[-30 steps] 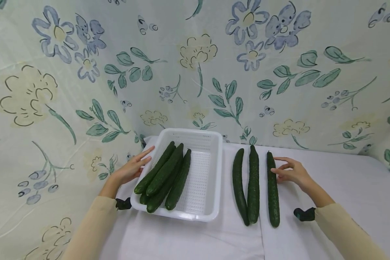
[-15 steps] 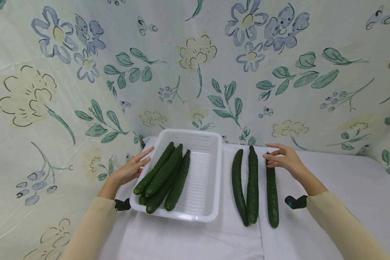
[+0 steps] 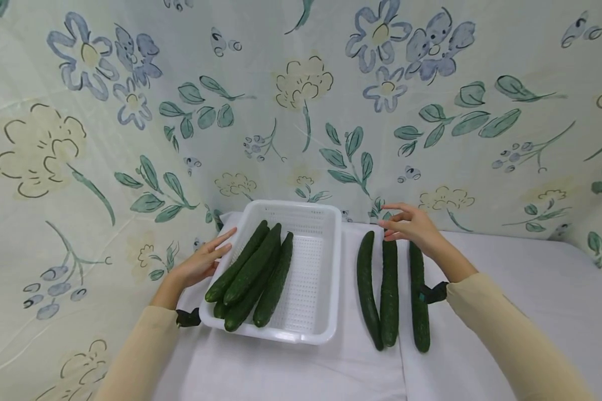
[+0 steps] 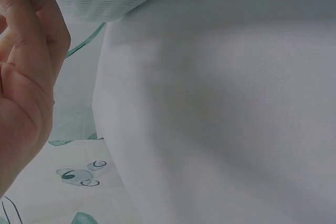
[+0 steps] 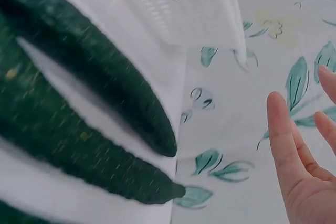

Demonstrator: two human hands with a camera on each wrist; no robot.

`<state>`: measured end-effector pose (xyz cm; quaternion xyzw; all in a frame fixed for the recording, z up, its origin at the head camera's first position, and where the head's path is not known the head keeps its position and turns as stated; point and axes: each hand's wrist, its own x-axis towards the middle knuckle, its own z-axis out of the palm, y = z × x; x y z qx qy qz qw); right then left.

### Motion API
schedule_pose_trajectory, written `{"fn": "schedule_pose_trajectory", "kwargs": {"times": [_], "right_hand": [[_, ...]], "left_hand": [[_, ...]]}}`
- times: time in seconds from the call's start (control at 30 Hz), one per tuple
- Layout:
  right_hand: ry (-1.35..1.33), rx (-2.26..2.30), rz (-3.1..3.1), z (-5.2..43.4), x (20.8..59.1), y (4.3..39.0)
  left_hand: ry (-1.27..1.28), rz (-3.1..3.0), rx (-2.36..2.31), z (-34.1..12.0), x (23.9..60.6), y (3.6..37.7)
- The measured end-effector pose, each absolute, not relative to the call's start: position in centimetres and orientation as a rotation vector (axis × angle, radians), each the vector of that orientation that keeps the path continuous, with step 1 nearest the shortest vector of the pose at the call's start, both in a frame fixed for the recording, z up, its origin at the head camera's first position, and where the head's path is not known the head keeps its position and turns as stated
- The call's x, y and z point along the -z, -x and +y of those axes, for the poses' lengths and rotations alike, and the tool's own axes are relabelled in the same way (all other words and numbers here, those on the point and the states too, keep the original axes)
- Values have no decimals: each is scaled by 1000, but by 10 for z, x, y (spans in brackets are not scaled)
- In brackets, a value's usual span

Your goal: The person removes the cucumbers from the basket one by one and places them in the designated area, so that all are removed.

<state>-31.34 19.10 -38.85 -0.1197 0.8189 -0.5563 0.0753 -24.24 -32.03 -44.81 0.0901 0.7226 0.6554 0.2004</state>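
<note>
Floral fabric (image 3: 301, 106), printed with blue flowers and green leaves, forms the background. Before it lies a table (image 3: 351, 373) under white cloth. A white rectangular basket (image 3: 334, 267), slotted in walls and floor, stands slightly askew on the table; its left half contains a heap of dark green cucumbers (image 3: 275, 281), lying lengthwise and overlapping, several blunt ends pointing toward the wearer.

To the right of the basket, three further cucumbers lie on the cloth: a curved cucumber (image 3: 367, 289), smooth and glossy; a straighter middle cucumber (image 3: 389, 289), close beside it at the near end, its warty skin flecked with pale points and its far tip narrowed; and an outer cucumber (image 3: 418, 328), set slightly apart.

The left hand (image 3: 200, 264) is at the basket's left side, fingers extended and apart; actual contact is hard to confirm, as the wrist view is dim. The right hand (image 3: 406, 225) hangs over the far end of the middle cucumber, fingers apart and holding nothing. Each wrist bears a small black device (image 3: 188, 317).
</note>
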Motion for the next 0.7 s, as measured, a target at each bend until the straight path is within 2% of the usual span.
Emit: {"fn": "schedule_pose_trajectory", "kwargs": {"times": [0.3, 0.7], "right_hand": [[453, 1750, 2336, 149, 368, 320], [492, 1786, 2204, 99, 365, 324]], "left_hand": [[-317, 2023, -1835, -326, 460, 249], [-305, 2024, -1836, -327, 461, 249]]}}
